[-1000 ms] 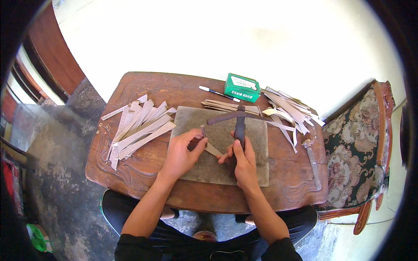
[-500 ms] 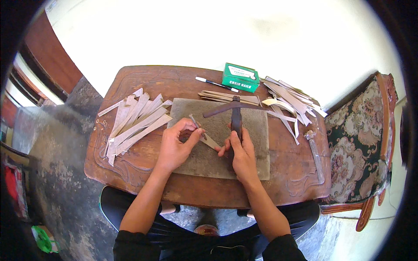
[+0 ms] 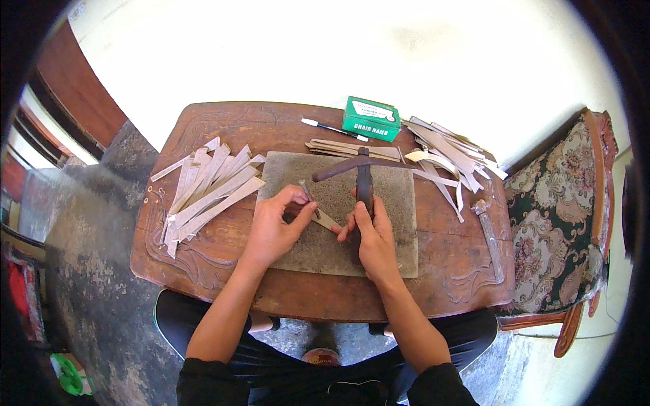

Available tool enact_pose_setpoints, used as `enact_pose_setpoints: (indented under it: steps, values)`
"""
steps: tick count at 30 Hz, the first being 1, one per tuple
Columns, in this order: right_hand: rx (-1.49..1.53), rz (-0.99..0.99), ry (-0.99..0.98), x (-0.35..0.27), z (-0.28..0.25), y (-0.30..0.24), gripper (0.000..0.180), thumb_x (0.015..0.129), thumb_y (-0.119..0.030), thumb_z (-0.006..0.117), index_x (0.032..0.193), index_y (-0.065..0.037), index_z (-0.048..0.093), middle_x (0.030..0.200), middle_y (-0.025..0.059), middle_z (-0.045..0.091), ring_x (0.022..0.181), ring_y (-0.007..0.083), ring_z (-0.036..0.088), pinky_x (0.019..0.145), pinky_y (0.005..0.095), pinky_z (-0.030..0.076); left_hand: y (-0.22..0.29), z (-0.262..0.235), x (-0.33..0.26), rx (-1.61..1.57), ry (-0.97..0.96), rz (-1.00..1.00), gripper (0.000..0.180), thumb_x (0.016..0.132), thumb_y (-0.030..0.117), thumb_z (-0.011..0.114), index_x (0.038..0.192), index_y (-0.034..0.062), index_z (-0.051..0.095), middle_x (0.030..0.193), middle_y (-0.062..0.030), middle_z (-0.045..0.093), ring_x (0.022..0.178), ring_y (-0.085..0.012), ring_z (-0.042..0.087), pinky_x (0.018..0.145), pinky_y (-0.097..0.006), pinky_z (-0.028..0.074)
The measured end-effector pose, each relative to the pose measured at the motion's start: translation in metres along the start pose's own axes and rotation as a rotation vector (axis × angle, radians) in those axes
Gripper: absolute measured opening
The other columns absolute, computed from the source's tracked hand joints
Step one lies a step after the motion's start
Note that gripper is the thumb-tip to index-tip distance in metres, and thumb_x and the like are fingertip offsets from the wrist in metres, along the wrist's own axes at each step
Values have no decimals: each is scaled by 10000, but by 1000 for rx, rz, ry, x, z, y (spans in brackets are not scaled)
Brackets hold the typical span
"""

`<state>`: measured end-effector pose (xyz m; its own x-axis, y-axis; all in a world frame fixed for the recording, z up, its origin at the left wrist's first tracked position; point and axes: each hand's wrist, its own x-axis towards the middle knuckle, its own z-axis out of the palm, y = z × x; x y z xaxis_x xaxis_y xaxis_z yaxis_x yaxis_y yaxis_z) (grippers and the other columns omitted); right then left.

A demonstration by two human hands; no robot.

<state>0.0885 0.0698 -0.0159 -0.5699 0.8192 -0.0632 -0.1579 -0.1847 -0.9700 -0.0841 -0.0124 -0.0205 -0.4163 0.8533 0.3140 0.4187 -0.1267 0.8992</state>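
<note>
My left hand (image 3: 272,222) pinches a short metal punch (image 3: 304,189) between thumb and fingers, its flat head upward. Under those fingertips, one end of a narrow pale strip (image 3: 328,221), apparently leather, lies over the grey stone slab (image 3: 401,237). My right hand (image 3: 376,238) is closed round the dark handle of a hammer (image 3: 364,177) with a long, curved dark head. Fingers of that same hand touch the strip's other end. The punch's lower tip is hidden by my left fingers.
Pale strips (image 3: 220,179) are piled at the left of the carved wooden table (image 3: 325,298), and more strips (image 3: 450,152) at the right. A green box (image 3: 371,120) and a pen (image 3: 334,128) lie at the back. Another hammer (image 3: 489,240) rests at the right, near a floral chair (image 3: 552,210).
The punch in my left hand stands slightly more upright, its head shifted a little right. My right hand keeps the hammer in nearly the same place.
</note>
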Motion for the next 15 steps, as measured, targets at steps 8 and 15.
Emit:
enact_pose_setpoints:
  steps: [8, 15]
  values:
    - [-35, -12, 0, 1, -2, -1, 335, 1096, -266, 471, 1311, -10, 490, 858, 36, 502, 684, 139, 595, 804, 360, 602, 7, 4, 0, 103, 17, 110, 145, 899, 45, 736, 985, -12, 634, 848, -161, 719, 746, -251, 733, 669, -337, 575]
    - [-13, 85, 54, -10, -3, -27, 300, 1088, -271, 495, 1283, -44, 507, 804, 4, 491, 550, 85, 488, 521, 278, 482, 13, 4, -2, 204, 15, 163, 153, 877, 57, 743, 991, -2, 660, 876, -172, 716, 783, -310, 726, 680, -372, 566]
